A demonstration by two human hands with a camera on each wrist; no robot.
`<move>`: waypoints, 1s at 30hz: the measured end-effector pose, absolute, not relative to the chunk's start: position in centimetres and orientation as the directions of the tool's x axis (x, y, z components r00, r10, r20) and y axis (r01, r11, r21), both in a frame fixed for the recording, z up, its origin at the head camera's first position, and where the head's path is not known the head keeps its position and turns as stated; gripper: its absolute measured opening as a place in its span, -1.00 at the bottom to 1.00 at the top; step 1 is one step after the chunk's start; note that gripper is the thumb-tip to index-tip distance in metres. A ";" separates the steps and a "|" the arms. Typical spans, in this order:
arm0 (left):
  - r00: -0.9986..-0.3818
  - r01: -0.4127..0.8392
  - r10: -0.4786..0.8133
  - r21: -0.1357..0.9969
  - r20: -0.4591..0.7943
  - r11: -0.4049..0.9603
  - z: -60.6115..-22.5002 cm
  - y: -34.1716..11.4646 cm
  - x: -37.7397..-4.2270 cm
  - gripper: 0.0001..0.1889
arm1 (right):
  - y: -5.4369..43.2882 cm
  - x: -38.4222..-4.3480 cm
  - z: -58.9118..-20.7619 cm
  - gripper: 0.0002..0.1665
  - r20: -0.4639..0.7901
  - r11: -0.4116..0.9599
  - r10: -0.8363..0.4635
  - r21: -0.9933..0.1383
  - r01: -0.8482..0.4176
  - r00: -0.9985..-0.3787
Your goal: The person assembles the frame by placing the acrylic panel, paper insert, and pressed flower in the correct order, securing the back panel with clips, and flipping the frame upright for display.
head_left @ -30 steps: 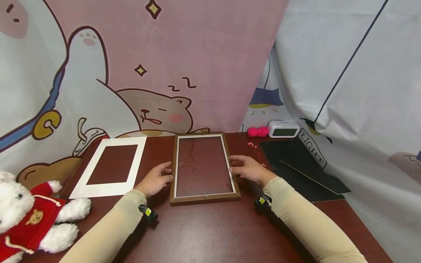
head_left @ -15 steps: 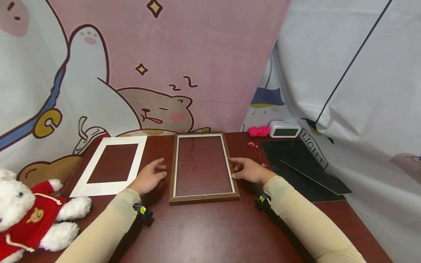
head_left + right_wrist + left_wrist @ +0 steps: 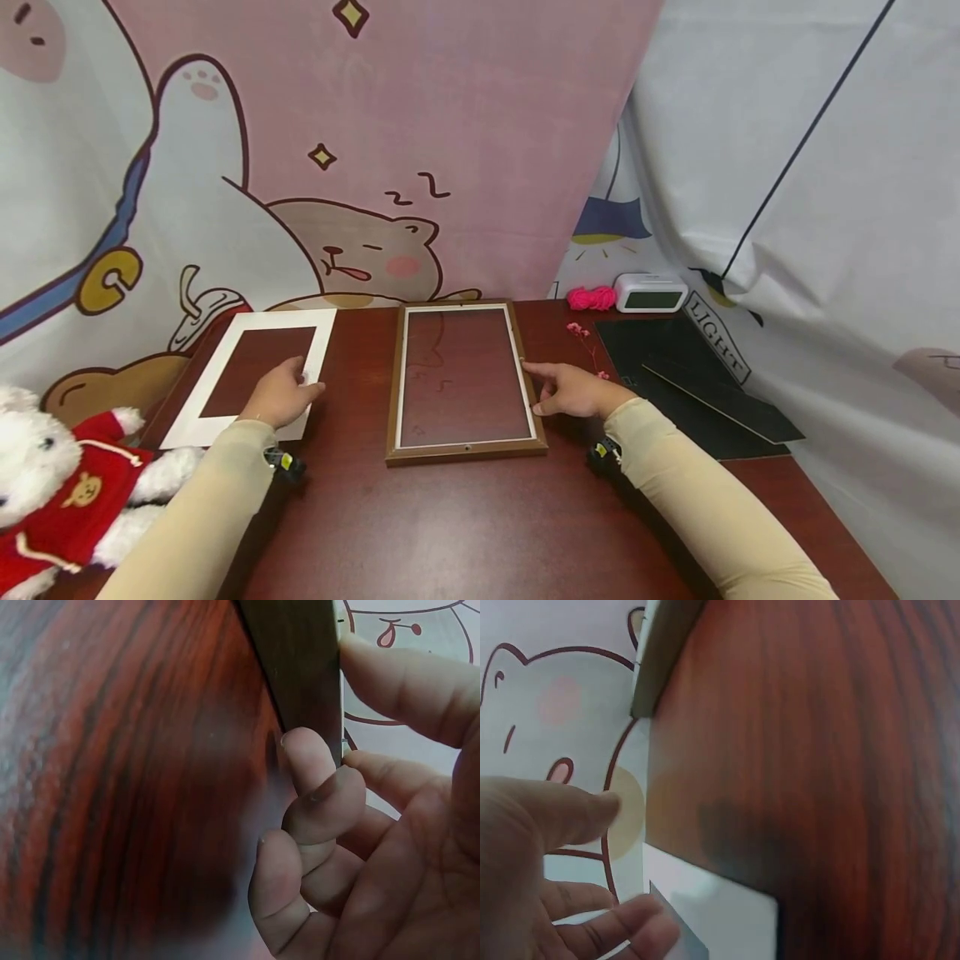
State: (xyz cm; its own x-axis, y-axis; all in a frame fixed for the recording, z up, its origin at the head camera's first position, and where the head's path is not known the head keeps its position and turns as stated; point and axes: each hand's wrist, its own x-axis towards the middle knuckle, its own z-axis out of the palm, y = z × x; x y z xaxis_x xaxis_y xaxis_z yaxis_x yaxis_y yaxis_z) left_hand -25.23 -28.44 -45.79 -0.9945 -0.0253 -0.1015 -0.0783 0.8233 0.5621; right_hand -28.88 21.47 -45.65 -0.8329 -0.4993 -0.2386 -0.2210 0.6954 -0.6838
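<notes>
A brown wooden picture frame [image 3: 467, 457] with a clear pane and a white inner border lies mid-table. My right hand [image 3: 570, 390] holds its right edge. In the right wrist view, thumb and index tips meet the top of the frame [image 3: 304, 667] while another finger bears on its outer side. My left hand [image 3: 281, 396] is over the right part of a white picture mat [image 3: 285, 320], its fingers spread loosely. The left wrist view has the left hand [image 3: 562, 847] beside the mat's corner [image 3: 739, 907]; I cannot tell whether they touch.
Black backing boards [image 3: 637, 342] lie at the right, one tilted on another. Behind them stand a white digital clock [image 3: 650, 293] and a bundle of pink yarn [image 3: 591, 298]. A pink flower sprig [image 3: 579, 330] lies nearby. A plush toy [image 3: 90, 492] sits front left.
My left hand has let go of the frame's left edge and moved left to the white mat. The right hand stays at the frame's right edge, and the frame has barely shifted.
</notes>
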 end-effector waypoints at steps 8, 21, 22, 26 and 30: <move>-0.991 -0.106 -0.059 0.426 -0.122 0.899 -46.5 -28.8 -25.2 -0.14 | 21.6 -28.8 -45.4 0.06 -0.267 0.691 -0.490 -0.700 -0.183 -0.830; -0.981 -0.190 -0.153 0.425 -0.120 0.885 -46.6 -28.0 -25.1 -0.31 | 21.4 -28.6 -45.6 0.05 -0.269 0.678 -0.491 -0.715 -0.170 -0.828; -0.980 -0.198 -0.162 0.430 -0.120 0.881 -46.7 -28.0 -25.1 -0.32 | 21.4 -28.6 -45.6 0.05 -0.271 0.678 -0.491 -0.715 -0.169 -0.828; -0.976 -0.215 -0.183 0.437 -0.115 0.873 -46.8 -28.0 -25.1 -0.32 | 21.4 -28.6 -45.6 0.05 -0.275 0.679 -0.490 -0.715 -0.164 -0.827; -0.972 -0.234 -0.196 0.420 -0.133 0.877 -46.6 -28.1 -25.0 -0.29 | 21.4 -28.5 -45.6 0.06 -0.269 0.677 -0.487 -0.717 -0.165 -0.831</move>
